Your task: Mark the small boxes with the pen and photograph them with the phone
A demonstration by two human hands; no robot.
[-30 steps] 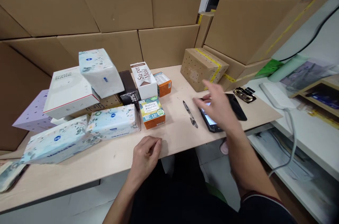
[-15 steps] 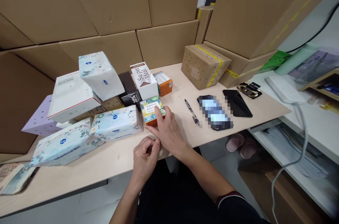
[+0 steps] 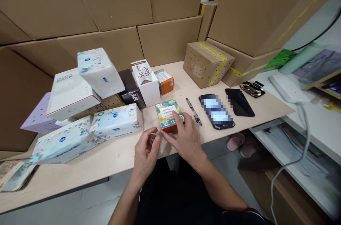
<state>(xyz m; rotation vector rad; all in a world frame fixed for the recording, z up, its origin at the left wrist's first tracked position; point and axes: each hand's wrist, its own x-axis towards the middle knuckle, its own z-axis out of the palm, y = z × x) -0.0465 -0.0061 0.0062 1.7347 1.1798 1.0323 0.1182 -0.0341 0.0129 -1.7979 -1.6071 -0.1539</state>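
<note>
Binking box: a small green, yellow and orange carton (image 3: 167, 109), sitting on the near part of the desk (image 3: 114, 157), near its middle, printed top facing up.
Right hand: the hand (image 3: 188, 140) is on the near right corner of the carton, its fingers clamped on it, forefinger over the top and thumb low at the near face.
Left hand: the hand (image 3: 146, 148) is just beside the carton, near left, holding nothing; its fingers are curled, with thumb and forefinger apart.
Reached so far: a grip on the carton, which stands apart from the other goods.
Not yet done: the carton is not lifted and looks closed; how much handling is left cannot be judged.
Left of the carton: tissue packs (image 3: 117, 120), a white power bank box (image 3: 71, 93) and, at the far left near edge, banknotes (image 3: 16, 177).
Beyond it: a white Super Meal box (image 3: 150, 86) and an orange box (image 3: 167, 86), both untouched.
Right of it: a pen (image 3: 194, 111), then a phone (image 3: 215, 113) with its screen lit, both lying free.
</note>
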